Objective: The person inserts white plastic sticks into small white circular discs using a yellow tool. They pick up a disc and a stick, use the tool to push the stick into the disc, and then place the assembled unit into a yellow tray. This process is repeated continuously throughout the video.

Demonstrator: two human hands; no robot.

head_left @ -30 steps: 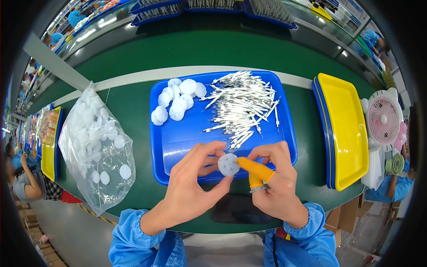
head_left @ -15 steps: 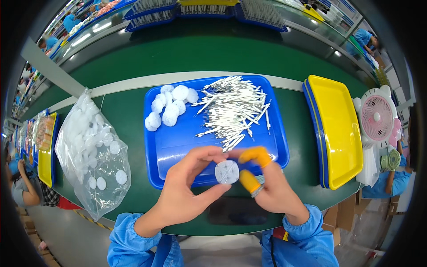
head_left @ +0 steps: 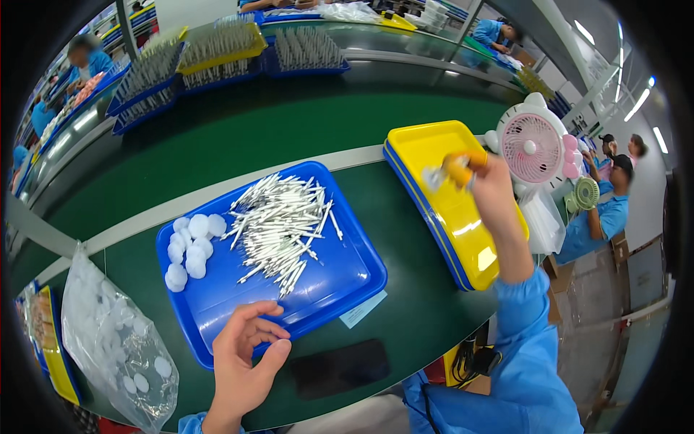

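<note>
My right hand (head_left: 483, 184), with yellow finger covers on some fingers, is over the far part of the yellow tray (head_left: 473, 242). A small round translucent piece (head_left: 434, 177), smeared by motion, is pinched at its fingertips. My left hand (head_left: 249, 351) is at the near edge of the blue tray (head_left: 206, 318). Its fingers are loosely bent, the thumb stands apart, and nothing is in it. On the blue tray are a heap of thin white sticks with dark ends (head_left: 278, 228) and a cluster of white round discs (head_left: 195, 246).
A clear bag of white discs (head_left: 119, 340) lies at the left. A dark phone-like slab (head_left: 340, 369) and a pale paper slip (head_left: 363, 309) are near the blue tray. A pink-and-white fan (head_left: 531, 145) stands beyond the yellow tray. Stick-filled trays (head_left: 307, 50) sit across the green bench.
My hands have parted. The right one has carried the round piece rightward to the yellow tray, while the left stays by the blue tray, now without it. The view has turned right.
</note>
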